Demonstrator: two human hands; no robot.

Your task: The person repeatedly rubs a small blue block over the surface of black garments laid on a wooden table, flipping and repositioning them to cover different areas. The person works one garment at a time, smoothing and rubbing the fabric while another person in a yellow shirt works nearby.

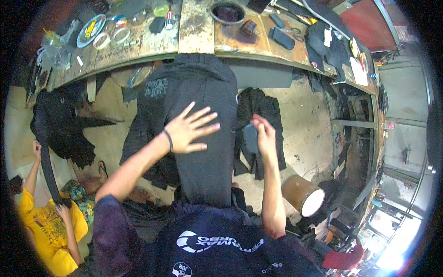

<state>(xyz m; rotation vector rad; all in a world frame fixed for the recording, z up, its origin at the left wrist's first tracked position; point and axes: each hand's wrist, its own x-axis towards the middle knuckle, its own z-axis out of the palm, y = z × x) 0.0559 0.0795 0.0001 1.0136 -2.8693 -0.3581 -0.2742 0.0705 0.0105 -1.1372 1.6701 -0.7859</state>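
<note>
A pair of black trousers [203,171] stretches lengthwise from the bench's edge down toward my body, with a patch of pale print near its upper left. My left hand [190,133] lies flat on the cloth, its fingers spread, and wears a dark band at the wrist. Just right of the trousers, my right hand [266,136] grips a flat blue-grey block [250,139] between thumb and fingers. Whether the block touches any cloth I cannot tell. Behind it, more dark garments [258,104] lie lower down.
A worn wooden bench [196,27] runs across the top, carrying a dark bowl [228,13], scissors [295,33] and another dark block [281,38]. A brown drum [302,196] stands at lower right. At far left, a person in yellow [53,231] holds a long black strip [47,171].
</note>
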